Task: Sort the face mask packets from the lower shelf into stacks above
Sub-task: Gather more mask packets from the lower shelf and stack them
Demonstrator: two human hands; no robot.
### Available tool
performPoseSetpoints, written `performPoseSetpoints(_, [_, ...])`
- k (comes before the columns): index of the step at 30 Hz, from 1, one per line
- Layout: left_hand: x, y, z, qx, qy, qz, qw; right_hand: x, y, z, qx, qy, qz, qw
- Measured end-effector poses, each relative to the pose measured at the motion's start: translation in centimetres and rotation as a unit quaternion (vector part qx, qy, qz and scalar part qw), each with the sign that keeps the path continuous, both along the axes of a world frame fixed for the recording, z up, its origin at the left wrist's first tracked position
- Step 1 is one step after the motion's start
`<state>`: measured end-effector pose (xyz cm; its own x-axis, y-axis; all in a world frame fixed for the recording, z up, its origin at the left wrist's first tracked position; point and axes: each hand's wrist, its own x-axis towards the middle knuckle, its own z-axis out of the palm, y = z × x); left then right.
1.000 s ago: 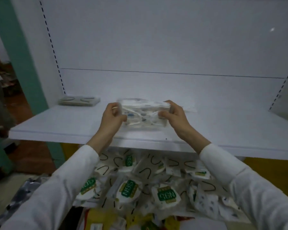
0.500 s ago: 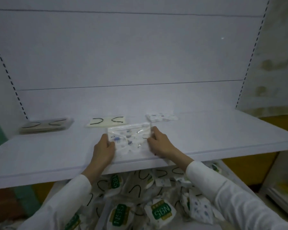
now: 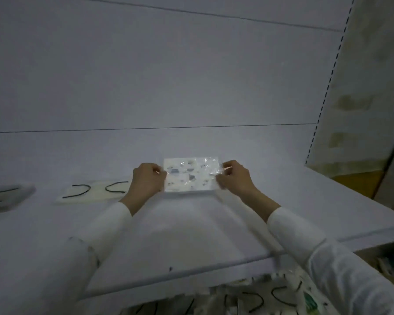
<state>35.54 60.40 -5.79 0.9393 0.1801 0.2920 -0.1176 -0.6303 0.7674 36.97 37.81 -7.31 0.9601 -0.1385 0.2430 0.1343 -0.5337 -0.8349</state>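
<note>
Clear crinkled plastic catches the light on the patterned mask packet (image 3: 191,175), which lies flat at the back of the white upper shelf (image 3: 191,235), touching the shelf or very nearly so. The left hand (image 3: 146,180) pinches its left short end and the right hand (image 3: 236,178) its right short end. The fingers (image 3: 159,172) of both are curled tightly on the film, so neither hand is loose or spread. Holding it by both ends likely keeps the floppy packet taut and square, so it comes down aligned rather than skewed.

A thicker pale band shows along its near edge (whether that is a second packet beneath cannot be told).

The spot seems chosen by kind. Just left of the left hand lies a cream packet (image 3: 93,192) with black ear loops, and well to its left, at the frame's edge, a low stack (image 3: 5,196) with similar loops. The printed packet gets its own place apart from these.

Below the shelf's front lip, the heap of packets (image 3: 259,298) on the lower shelf looks large, so the sorting is probably at an early stage.
</note>
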Motion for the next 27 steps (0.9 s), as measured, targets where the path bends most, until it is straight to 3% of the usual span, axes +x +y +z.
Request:
performPoseSetpoints(8, [8.7,-2.1,-2.1,-0.060,0.108,0.058,0.991,10.7,-2.0,-1.4,-0.027,0.050,0.020,0.998])
performPoseSetpoints(11, [9.8,-2.9,-3.1,-0.078,0.096,0.084,0.989,11.9,-2.0,-2.5,-0.054,0.042,0.019,0.997])
performPoseSetpoints(16, [11.1,-3.8,-3.5,0.068,0.080,0.098,0.990,13.0,-2.6,-3.4,-0.092,0.048,0.036,0.994])
performPoseSetpoints(19, [11.2,-4.0,-3.5,0.085,0.109,0.096,0.986,13.2,-2.8,-3.4,-0.127,0.042,0.059,0.989])
performPoseSetpoints(23, [10.2,-4.0,-2.7,0.043,0.210,0.042,0.976,12.9,-3.0,-3.7,-0.160,0.045,0.071,0.984])
performPoseSetpoints(25, [9.4,-3.7,-2.6,0.088,0.241,-0.010,0.966,12.7,-3.0,-3.8,-0.168,0.053,0.048,0.983])
performPoseSetpoints(27, [9.0,-3.4,-3.2,0.151,0.216,-0.032,0.964,12.6,-2.9,-3.7,-0.170,0.083,0.035,0.981])
